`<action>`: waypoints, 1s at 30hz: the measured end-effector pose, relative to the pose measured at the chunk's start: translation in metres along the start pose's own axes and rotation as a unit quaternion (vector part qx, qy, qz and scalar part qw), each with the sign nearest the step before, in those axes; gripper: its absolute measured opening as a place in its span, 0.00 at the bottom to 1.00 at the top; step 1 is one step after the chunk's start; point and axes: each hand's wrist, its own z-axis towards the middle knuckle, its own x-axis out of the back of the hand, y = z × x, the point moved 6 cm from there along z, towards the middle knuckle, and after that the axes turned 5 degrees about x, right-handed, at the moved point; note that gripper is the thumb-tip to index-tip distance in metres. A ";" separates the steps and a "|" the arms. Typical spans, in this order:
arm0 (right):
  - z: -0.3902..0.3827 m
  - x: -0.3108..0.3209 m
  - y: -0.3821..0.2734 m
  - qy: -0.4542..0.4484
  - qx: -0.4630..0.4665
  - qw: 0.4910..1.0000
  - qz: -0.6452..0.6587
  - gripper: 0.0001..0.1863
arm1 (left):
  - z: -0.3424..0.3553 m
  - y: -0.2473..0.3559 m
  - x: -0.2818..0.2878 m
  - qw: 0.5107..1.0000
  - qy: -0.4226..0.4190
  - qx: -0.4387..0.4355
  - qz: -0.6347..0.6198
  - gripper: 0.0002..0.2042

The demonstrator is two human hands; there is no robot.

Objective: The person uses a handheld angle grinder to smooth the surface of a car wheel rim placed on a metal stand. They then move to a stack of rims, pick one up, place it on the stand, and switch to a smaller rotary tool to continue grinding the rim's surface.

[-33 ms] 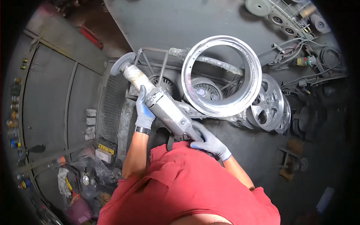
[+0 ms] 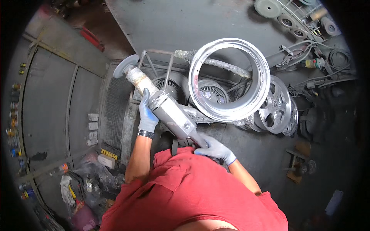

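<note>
Both my hands, in grey-and-blue work gloves, hold a large angle grinder (image 2: 172, 114) that slants across in front of my body. My left hand (image 2: 148, 114) grips its body just behind the wrapped, whitish neck. My right hand (image 2: 214, 148) is closed around the rear handle, close to my red shirt. A round grey disc (image 2: 126, 66) is fitted at the grinder's far left end, apart from other things. To the right of the grinder, a shiny metal wheel rim (image 2: 261, 73) without a centre rests against a padded bar (image 2: 227, 67) of a metal frame.
Behind the frame sit spoked wheels (image 2: 211, 92), and more alloy wheels (image 2: 276, 104) lean together at right. Grinding discs (image 2: 268, 8) and cables (image 2: 339, 57) hang on the wall. Plastic bags and loose items (image 2: 92, 181) are piled at lower left, near a yellow-and-black box (image 2: 109, 153).
My right hand has shifted slightly on the rear handle, its fingers lying lower over the end. The wheel rim appears a touch farther right in the picture. The grinder is nearly where it was.
</note>
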 end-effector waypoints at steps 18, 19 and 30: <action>0.153 0.021 -0.054 0.406 0.017 0.905 -0.130 0.24 | 0.222 0.097 0.045 0.962 -0.006 0.188 0.198 0.29; 0.146 0.042 -0.054 0.467 -0.007 0.880 -0.092 0.21 | 0.229 0.097 0.047 0.956 -0.015 0.208 0.204 0.28; 0.199 0.290 -0.067 0.577 0.037 0.766 0.282 0.22 | 0.249 0.079 0.072 0.964 -0.012 0.215 0.159 0.23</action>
